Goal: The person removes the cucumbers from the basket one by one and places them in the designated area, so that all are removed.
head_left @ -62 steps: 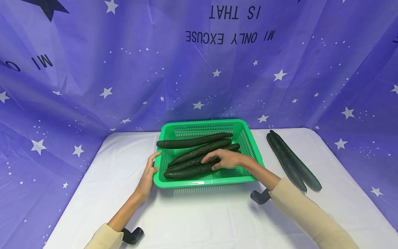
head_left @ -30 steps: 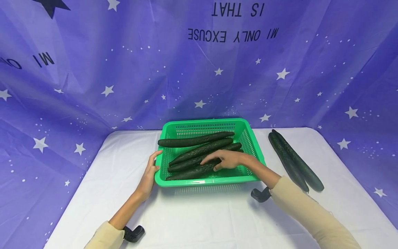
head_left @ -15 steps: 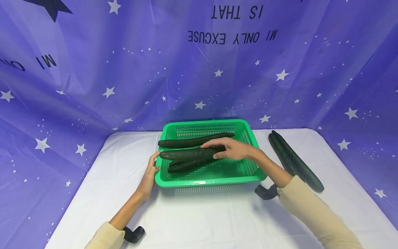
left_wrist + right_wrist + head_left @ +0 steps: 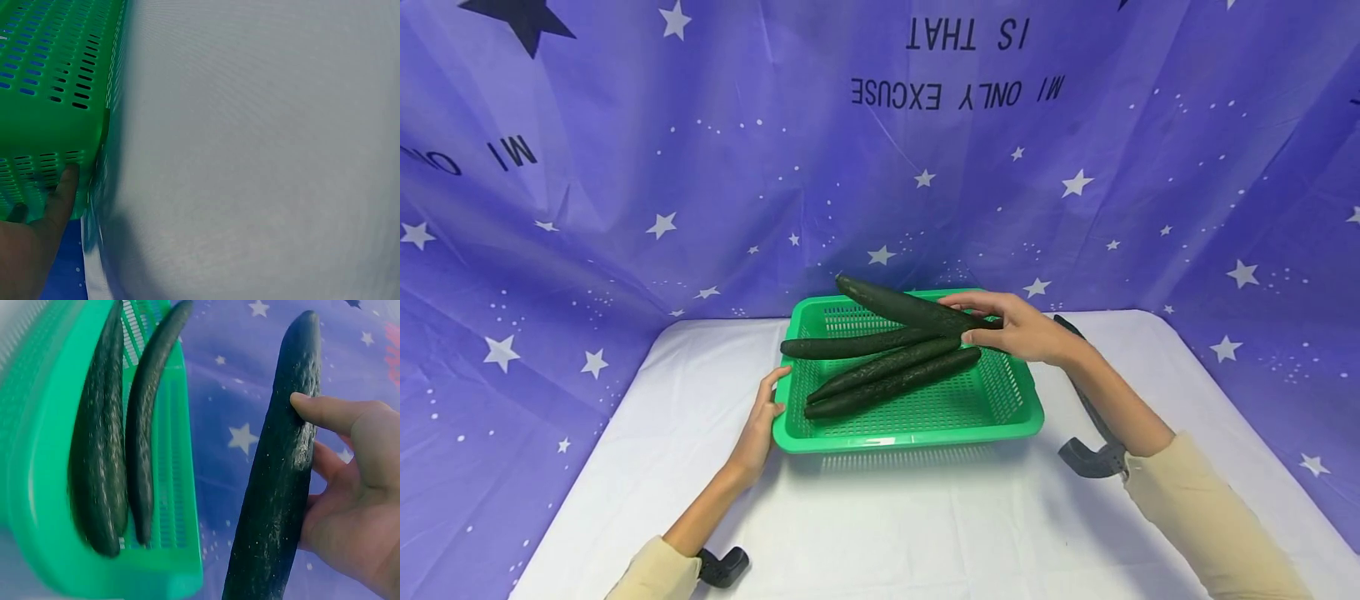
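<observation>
My right hand (image 4: pixel 1018 329) grips a dark green cucumber (image 4: pixel 895 304) near its right end, thumb and fingers on opposite sides. Its far end tilts up past the back rim of a green slotted basket (image 4: pixel 970 433). Inside the basket, two cucumbers (image 4: pixel 891 383) lie side by side on a slant. Another cucumber (image 4: pixel 842 344) lies behind them, its left end on the basket's left rim. In the right wrist view the held cucumber (image 4: pixel 275 462) is clear of the others. My left hand (image 4: pixel 756 433) rests at the basket's left end, its extended fingers (image 4: pixel 60 197) touching the outer wall.
The basket stands on a white-covered table (image 4: pixel 910 533). A cucumber (image 4: pixel 1078 387) on the table to the right is partly hidden by my right forearm. A purple curtain (image 4: pixel 775 167) with stars hangs close behind the basket.
My right hand has taken hold of the front cucumber, lifted it off the others and carried it back and to the right. The left hand and basket have stayed in place.
</observation>
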Tool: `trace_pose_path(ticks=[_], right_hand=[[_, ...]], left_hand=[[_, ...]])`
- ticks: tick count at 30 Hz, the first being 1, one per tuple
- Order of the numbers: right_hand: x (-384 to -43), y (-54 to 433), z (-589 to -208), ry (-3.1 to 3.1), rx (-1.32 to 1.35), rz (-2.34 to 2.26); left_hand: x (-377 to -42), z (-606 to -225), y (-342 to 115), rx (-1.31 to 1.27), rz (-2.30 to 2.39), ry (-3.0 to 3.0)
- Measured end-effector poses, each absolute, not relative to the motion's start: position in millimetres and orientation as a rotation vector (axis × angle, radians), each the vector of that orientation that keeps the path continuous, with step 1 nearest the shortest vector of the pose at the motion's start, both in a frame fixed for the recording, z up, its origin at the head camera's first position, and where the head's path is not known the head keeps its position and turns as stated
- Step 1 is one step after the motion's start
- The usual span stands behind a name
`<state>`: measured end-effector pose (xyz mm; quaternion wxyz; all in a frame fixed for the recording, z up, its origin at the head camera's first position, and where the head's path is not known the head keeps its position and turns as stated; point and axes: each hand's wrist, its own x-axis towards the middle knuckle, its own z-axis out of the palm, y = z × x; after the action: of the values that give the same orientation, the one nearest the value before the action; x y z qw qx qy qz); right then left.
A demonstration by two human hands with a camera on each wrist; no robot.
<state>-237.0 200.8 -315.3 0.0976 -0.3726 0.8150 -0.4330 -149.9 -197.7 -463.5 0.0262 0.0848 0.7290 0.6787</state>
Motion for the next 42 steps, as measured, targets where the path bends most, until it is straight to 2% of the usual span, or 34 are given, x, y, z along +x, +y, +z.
trace_pose_path(ticks=[22, 33, 42], right_hand=[[-215.2, 316.1, -330.3, 2.762, -0.377, -1.378], [-201.9, 382.4, -369.7, 2.858, -0.246, -1.377], [-200.6, 411.5, -393.3, 2.867, -0.1, -1.347]], left_hand=[[-149.3, -462.2, -196.5, 0.271, 2.105, 2.25], [-151.0, -462.1, -197.9, 0.275, 2.096, 2.248], [-150.1, -462.3, -196.6, 0.277, 2.113, 2.244]])
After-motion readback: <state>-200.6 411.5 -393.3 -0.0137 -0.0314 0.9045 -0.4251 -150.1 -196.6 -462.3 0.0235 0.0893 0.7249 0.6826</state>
